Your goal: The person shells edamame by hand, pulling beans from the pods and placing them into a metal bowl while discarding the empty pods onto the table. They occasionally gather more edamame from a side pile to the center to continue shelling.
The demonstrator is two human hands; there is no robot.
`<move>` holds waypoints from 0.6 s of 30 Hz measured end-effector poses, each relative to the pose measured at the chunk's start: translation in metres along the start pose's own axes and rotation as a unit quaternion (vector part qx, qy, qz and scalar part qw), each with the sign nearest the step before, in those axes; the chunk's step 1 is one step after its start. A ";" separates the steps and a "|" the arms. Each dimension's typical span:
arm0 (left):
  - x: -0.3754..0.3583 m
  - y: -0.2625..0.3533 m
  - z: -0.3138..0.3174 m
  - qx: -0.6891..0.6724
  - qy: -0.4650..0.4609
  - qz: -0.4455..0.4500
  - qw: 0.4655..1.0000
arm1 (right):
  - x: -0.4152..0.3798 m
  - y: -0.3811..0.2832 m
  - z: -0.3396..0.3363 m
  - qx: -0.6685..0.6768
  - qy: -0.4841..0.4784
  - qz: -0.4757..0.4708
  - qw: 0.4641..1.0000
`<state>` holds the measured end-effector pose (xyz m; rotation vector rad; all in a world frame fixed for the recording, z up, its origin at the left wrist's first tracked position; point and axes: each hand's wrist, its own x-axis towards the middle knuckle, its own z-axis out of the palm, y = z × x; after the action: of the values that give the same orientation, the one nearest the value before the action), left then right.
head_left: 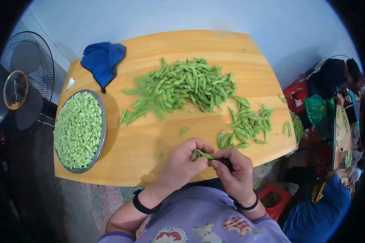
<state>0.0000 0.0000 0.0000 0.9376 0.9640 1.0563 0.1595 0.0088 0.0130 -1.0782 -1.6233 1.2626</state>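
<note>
At the table's near edge, my left hand is closed around green bean pods, the fingers curled and the thumb on top. My right hand touches my left, its thumb and forefinger pinching the end of a pod. Something dark shows under the right fingers; what it is I cannot make out. Beyond my hands lies a big heap of unshelled pods, with a smaller pile of pods to its right. A round metal basin full of shelled green beans stands on the left.
A blue cloth lies at the table's back left, with a white scrap near the edge. To the left stands a fan. At right are a red stool, a green bag and another person in blue beside another table.
</note>
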 end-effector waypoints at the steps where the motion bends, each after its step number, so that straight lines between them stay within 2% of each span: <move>1: 0.000 0.000 0.003 -0.024 0.007 -0.006 1.000 | 0.000 -0.003 -0.001 -0.038 0.007 -0.006 0.999; 2: 0.000 0.000 0.005 -0.048 0.014 -0.012 0.999 | 0.001 -0.006 -0.001 -0.077 0.014 -0.013 0.997; 3: 0.000 0.002 -0.003 -0.031 0.020 -0.017 0.999 | 0.005 -0.003 0.008 -0.059 0.016 -0.015 0.998; 5: 0.002 -0.003 -0.001 -0.259 0.002 -0.073 0.963 | 0.006 -0.005 0.008 -0.146 0.043 -0.099 0.983; 6: 0.003 -0.004 0.003 -0.260 0.003 -0.073 0.963 | 0.006 -0.007 0.008 -0.147 0.041 -0.099 0.983; 8: 0.002 -0.005 0.011 -0.281 0.090 -0.094 0.951 | 0.008 -0.011 0.010 -0.193 0.060 -0.121 0.972; 11: 0.006 -0.009 0.009 -0.286 0.068 -0.042 0.955 | 0.007 -0.004 0.014 -0.224 0.045 -0.172 0.958; 15: 0.006 -0.007 0.010 -0.249 0.098 -0.012 0.963 | 0.007 -0.003 0.020 -0.240 0.049 -0.222 0.944; 17: 0.010 -0.013 0.005 -0.265 0.082 -0.056 0.959 | 0.008 -0.003 0.023 -0.276 0.075 -0.242 0.927; 18: 0.011 -0.013 0.005 -0.309 0.079 -0.042 0.947 | 0.006 -0.003 0.023 -0.293 0.075 -0.212 0.929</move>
<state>0.0100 0.0065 -0.0130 0.2944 0.7206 1.2700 0.1354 0.0074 0.0118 -1.0482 -2.0310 0.4024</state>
